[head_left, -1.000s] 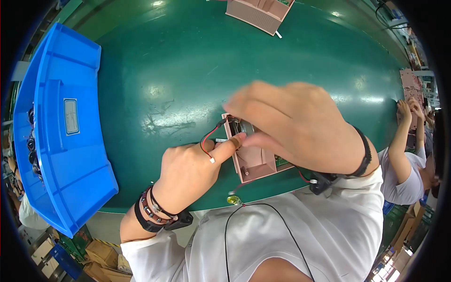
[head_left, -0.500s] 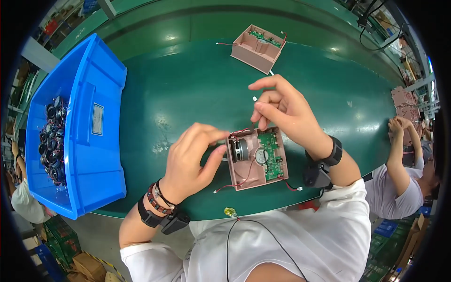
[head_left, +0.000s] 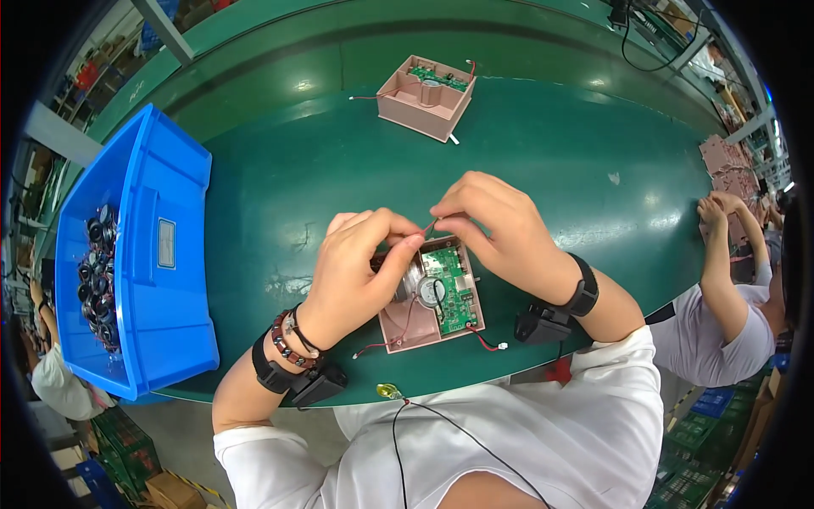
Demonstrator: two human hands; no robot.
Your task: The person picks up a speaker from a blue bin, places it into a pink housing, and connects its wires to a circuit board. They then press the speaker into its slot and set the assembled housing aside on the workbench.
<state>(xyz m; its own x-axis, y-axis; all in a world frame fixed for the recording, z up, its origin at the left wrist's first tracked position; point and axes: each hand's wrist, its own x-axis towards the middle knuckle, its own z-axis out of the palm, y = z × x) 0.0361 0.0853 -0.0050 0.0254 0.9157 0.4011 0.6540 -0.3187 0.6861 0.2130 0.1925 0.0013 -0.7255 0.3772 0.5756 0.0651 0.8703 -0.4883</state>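
A pink plastic housing (head_left: 411, 337) sits on the table just beyond me, its open side up. Inside are a green circuit board (head_left: 460, 299) and a round speaker (head_left: 413, 278), partly hidden by my left hand. Above the housing's far edge, my left hand (head_left: 360, 263) pinches a thin red and black wire (head_left: 429, 227) between thumb and forefinger. My right hand (head_left: 507, 225) pinches the same wire a little farther along, its fingertips close to the left ones. The wire's tip is hidden in the fingers. Red leads with white plugs (head_left: 502, 345) hang out at the near side.
A blue bin (head_left: 182, 297) full of small black speakers (head_left: 99, 280) stands at the left. Farther off on the green table (head_left: 288, 161) lies a second pink housing (head_left: 415, 114) with a board inside. At the right, another person's hands (head_left: 716, 206) are beside pink parts (head_left: 729, 161).
My right hand has come down and left to meet the left hand at the wire. My left hand has moved up and right over the speaker, from the housing's side to its far edge.
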